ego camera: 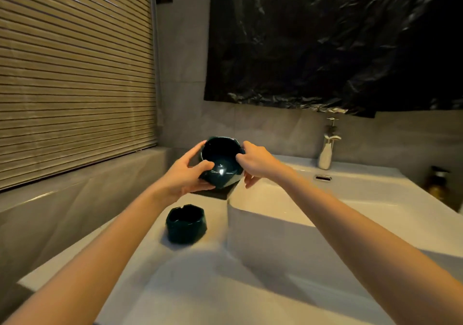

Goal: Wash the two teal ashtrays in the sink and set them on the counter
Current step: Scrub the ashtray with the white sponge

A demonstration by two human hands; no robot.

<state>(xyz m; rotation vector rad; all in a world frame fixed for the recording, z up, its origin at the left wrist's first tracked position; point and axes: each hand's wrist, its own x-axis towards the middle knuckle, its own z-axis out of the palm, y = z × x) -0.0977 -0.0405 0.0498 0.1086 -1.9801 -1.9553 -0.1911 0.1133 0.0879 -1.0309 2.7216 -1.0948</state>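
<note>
A glossy glazed finish is noted on the held ashtray; the counter appears smooth; the black sheet looks like crinkled plastic.

Ashtray 1, glossy dark teal, was tilted mouth-toward-camera, gripped between left hand and right hand above the counter. Ashtray 2, same teal with a notched rim, stood upright on the counter just left of the sink.

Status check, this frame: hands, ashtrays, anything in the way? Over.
Left hand and right hand both grip one teal ashtray, tilted, opening toward camera. Second ashtray upright on counter, left of basin. Path to basin looks clear.
</note>
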